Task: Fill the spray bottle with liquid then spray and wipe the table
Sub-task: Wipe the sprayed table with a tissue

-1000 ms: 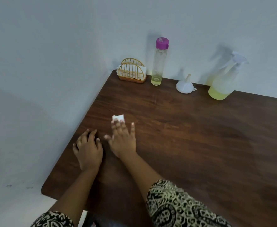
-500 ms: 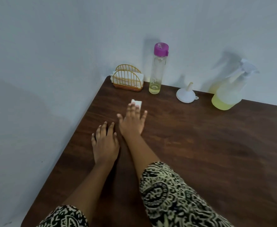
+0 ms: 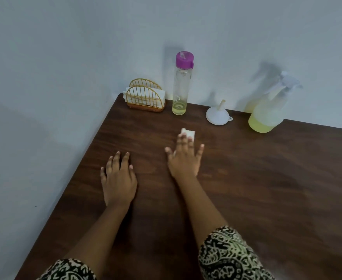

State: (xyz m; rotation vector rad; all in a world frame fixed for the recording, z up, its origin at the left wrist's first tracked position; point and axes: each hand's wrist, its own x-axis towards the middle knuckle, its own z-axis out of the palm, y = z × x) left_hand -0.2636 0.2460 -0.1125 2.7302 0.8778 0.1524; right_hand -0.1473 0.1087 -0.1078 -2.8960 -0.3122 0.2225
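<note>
My right hand (image 3: 184, 158) lies flat on the dark wooden table (image 3: 267, 188), fingers spread, pressing a small folded white tissue (image 3: 190, 133) under its fingertips. My left hand (image 3: 118, 178) rests palm down on the table to its left, holding nothing. A clear spray bottle (image 3: 267, 112) with yellow liquid in its lower part stands by the wall at the back right. A tall clear bottle (image 3: 180, 85) with a purple cap holds a little yellow liquid. A white funnel (image 3: 217, 115) sits upside down between the two bottles.
A gold wire napkin holder (image 3: 144, 97) with white napkins stands in the table's back left corner. Pale walls run along the back and left. The table's left edge (image 3: 81, 162) slants from the corner toward me.
My right hand slid the tissue away from me, then to the right. My left hand moved forward a little and stays flat.
</note>
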